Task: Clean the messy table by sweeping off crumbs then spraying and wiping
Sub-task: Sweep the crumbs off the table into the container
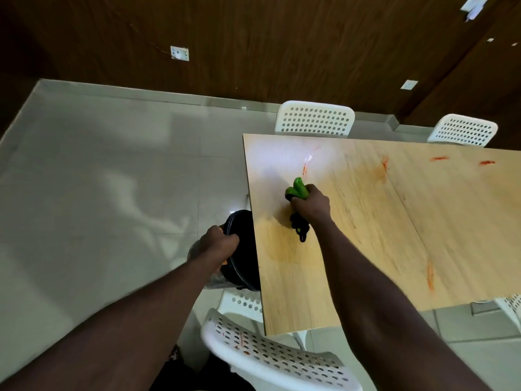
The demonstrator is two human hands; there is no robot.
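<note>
Just one view here — head-worn, wide-angle, aimed forward and steeply down over the near-left corner of the tabletop point(394, 207). Pretty close in, with left forearm point(158, 306) and right forearm point(380, 306) reaching in from the bottom edge. Horizon tilted a bit; floor point(98, 179) filling the left, wood-panelled wall point(253, 52) across the top.

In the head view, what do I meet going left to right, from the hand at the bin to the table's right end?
Left hand gripping the black bin → right hand gripping a green tool → red smears on the table.
</note>
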